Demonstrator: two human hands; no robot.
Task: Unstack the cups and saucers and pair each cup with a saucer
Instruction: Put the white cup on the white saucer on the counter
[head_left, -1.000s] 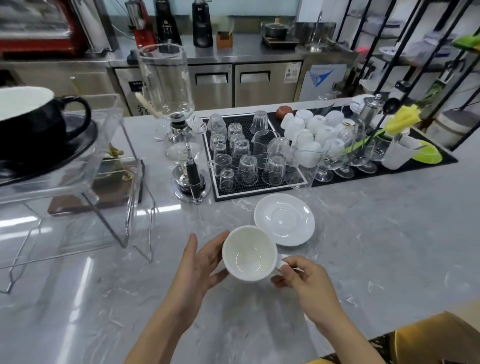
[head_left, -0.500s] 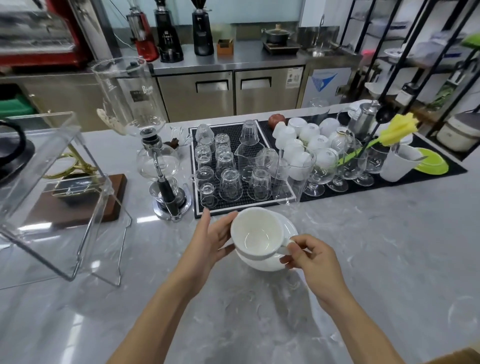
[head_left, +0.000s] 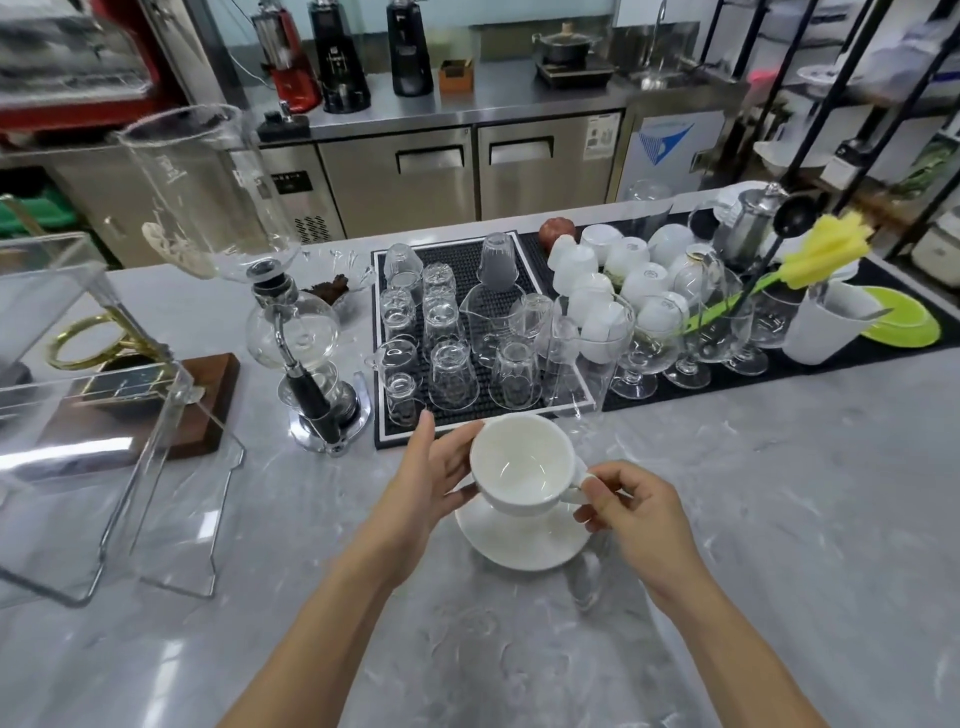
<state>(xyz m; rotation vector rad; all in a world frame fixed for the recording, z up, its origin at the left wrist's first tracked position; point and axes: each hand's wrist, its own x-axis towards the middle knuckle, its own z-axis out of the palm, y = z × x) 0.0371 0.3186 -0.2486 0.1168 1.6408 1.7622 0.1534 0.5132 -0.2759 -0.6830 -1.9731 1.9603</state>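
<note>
Cup (head_left: 521, 464) between both hands' grip

Head view, downward (near counter (head_left: 779, 519))

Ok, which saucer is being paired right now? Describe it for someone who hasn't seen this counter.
Start at the grey marble counter, then find the black mat of upturned glasses. Just in front lies a white saucer, the only one beneath an upright white cup held by both hands.

No legible text anywhere; only blurred, unreadable markings on the glass siphon chamber (head_left: 192, 192), a sticker on the steel cabinet door (head_left: 601, 136), and a blue triangular logo on the white panel (head_left: 666, 141)
</note>
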